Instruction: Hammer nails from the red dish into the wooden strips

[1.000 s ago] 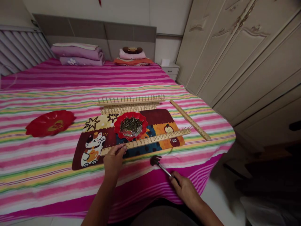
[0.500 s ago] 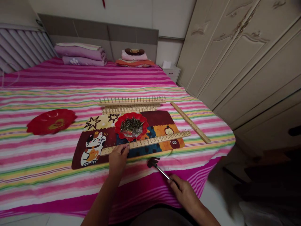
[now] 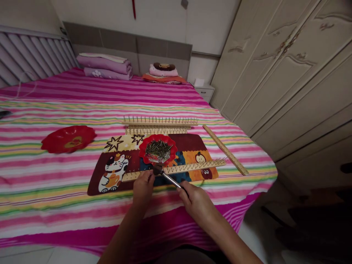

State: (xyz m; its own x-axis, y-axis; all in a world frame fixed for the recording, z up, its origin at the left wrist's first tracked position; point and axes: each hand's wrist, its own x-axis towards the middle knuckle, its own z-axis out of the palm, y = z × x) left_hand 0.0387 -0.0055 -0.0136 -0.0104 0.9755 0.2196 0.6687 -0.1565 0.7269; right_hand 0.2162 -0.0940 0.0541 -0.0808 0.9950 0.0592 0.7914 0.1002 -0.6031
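My right hand [image 3: 198, 201] is wrapped round the handle of a claw hammer [image 3: 171, 179]. The hammer's dark head is just above a long wooden strip [image 3: 189, 168], beside my left fingertips. My left hand [image 3: 144, 186] pinches at the strip; whatever is between finger and thumb is too small to make out. A row of upright nails runs along the strip to the right of the hammer head. Behind it a red scalloped bowl [image 3: 158, 149] is full of loose nails. Strip and bowl lie on a patterned mat [image 3: 95, 183] with a cat picture.
Beyond the mat are more nail-studded wooden strips [image 3: 161, 123]. Another wooden strip [image 3: 225, 150] lies slantwise at the right. A red scalloped plate [image 3: 68, 139] is at the left on the striped bedsheet [image 3: 55, 176]. Folded bedding [image 3: 106, 68] stands by the headboard; a wardrobe [image 3: 275, 73] is at the right.
The hammer has moved up and left from the near side of the mat to the strip, close to my left fingers. My left hand has shifted slightly right; the view has tilted a little.
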